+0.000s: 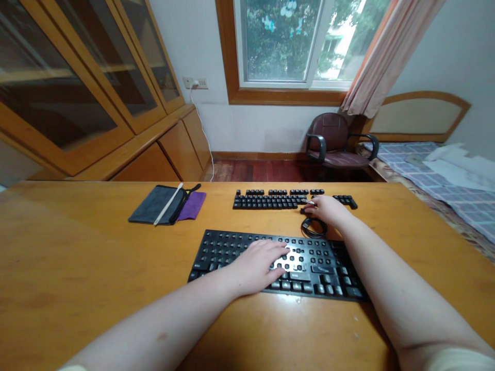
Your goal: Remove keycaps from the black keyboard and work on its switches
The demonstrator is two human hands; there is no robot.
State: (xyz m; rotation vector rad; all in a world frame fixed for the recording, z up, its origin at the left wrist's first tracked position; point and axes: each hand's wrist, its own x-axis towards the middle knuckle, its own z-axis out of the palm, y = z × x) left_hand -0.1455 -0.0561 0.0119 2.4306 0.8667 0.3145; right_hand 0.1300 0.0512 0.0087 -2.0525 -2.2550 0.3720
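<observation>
A black keyboard [228,252] lies in front of me, with bare key stems across its upper rows and keycaps still on parts of the lower rows and right side. My left hand [265,263] rests flat on its middle, fingers stretched out. Beyond the keyboard, my right hand [327,208] pinches a small silvery metal tool [308,202], whose exact kind is unclear. That hand is at the right part of the rows of loose black keycaps [265,202], hiding some of them. Just below its fingers is a coiled black cable [314,228].
To the left, a dark grey pouch [150,205], a pale stick [169,203] and a purple cloth [193,205] lie on the wooden table [88,242]. Past the far edge stand an office chair [332,139] and a bed [444,170]; a glass-doored cabinet [127,134] is at left.
</observation>
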